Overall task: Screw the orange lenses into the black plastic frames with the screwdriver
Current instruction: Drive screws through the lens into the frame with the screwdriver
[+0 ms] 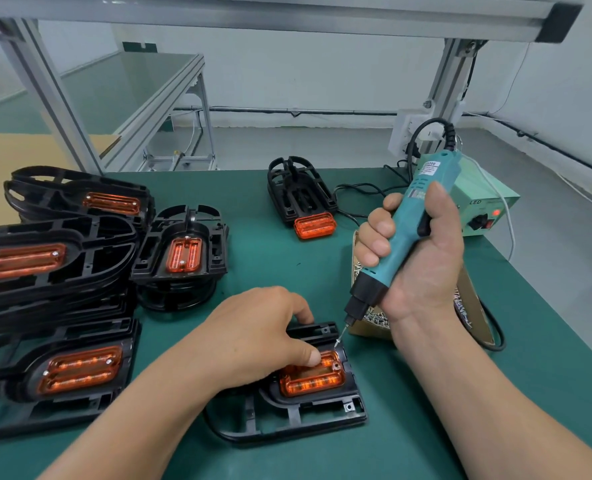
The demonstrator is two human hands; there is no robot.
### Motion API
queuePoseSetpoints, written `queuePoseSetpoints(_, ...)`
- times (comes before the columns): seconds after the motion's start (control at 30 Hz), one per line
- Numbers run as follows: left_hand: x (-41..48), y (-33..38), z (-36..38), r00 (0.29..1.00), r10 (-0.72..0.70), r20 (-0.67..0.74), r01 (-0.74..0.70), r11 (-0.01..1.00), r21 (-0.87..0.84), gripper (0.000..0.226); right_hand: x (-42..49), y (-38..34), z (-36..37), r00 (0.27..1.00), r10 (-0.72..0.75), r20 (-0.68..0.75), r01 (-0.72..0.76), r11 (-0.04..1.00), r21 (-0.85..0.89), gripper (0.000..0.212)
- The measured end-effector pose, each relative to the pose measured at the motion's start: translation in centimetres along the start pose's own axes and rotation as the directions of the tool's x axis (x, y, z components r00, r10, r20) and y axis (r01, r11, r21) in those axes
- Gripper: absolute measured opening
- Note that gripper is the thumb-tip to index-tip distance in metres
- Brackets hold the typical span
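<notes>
Orange lens point(313, 377) sits in the near black frame point(301, 415); left hand point(253, 336) pinches it down, right hand point(414, 251) clenched round the teal screwdriver point(402, 233), its tip just above the lens's far-right corner.

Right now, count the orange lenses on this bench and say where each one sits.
6. Near lens pinned by the left hand; far lens straight ahead; four atop the stacked frames on the left: back lens, left lens, centre lens, front lens. Stacks may hide more.
</notes>
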State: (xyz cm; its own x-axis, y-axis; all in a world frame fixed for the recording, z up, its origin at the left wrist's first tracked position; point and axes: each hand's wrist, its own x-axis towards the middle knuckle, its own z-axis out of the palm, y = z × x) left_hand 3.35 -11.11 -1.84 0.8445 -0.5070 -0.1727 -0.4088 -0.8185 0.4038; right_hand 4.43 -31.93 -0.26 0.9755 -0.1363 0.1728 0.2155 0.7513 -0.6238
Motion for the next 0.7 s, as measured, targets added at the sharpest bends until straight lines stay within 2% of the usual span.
queuePoseSetpoints(0.23, 0.57, -0.67, 0.00, 1.000, 0.008, 0.001, -0.008, 0.993, -0.116, 0.036, -0.27, 0.15, 0.28, 0.999, 0.001, 0.032, 0.000, 1.000, -0.026, 0.038)
queuePoseSetpoints(0.7, 0.72, -0.93, 0.27, 1.000, 0.025, 0.003, -0.024, 0.991, -0.133, 0.042, -0.52, 0.31, 0.59, 0.998, -0.005, 0.065, 0.009, 0.997, -0.071, 0.037)
